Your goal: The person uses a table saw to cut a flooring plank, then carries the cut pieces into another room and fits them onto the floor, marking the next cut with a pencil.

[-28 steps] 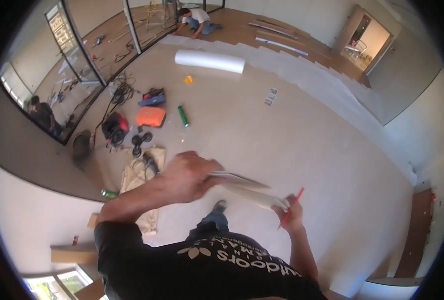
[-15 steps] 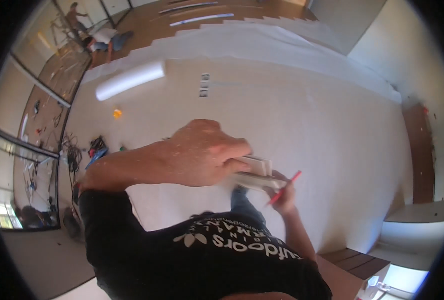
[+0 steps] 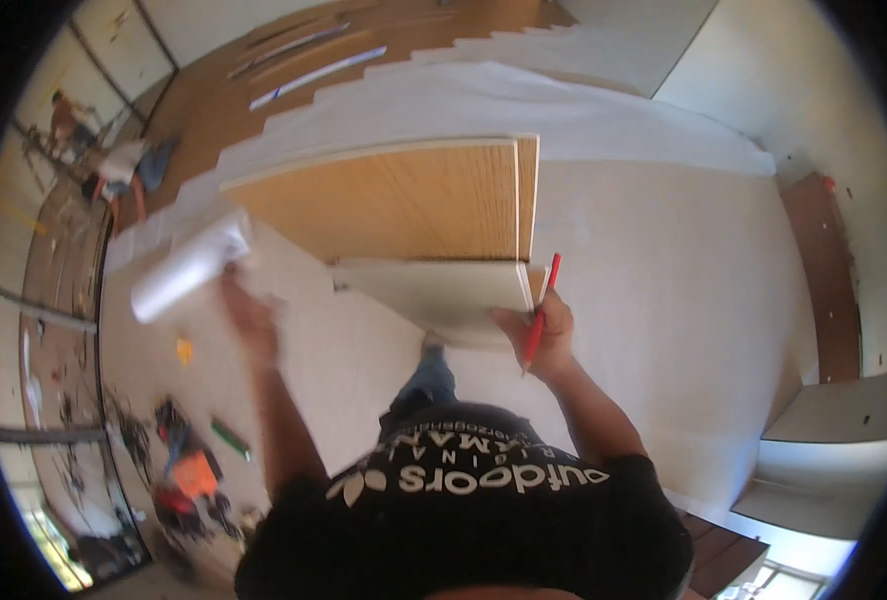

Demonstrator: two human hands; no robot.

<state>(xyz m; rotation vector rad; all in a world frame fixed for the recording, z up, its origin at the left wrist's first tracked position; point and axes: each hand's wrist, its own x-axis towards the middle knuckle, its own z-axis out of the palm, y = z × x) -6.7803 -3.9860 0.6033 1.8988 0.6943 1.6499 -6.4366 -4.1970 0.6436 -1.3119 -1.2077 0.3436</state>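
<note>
My right hand is closed on the near end of some floor planks, thumb on the pale board, with a red pencil held upright in the same grip. The nearer plank shows a pale grey face and slants down toward my foot. Just beyond it, another plank shows brown wood grain with a light edge; a further board's end overlaps behind it. My left hand is off the planks, smeared by motion, with its thumb apart from its fingers. It appears near the white roll, and no contact shows clearly.
White sheeting with a stepped edge borders brown flooring at the back. A person crouches at the far left. Cables, an orange item and a green strip lie at left. Cabinets stand at right.
My left hand has let go of the planks and swung left. The planks, seen nearly end-on before, now show their broad faces. My right hand still holds them and the red pencil.
</note>
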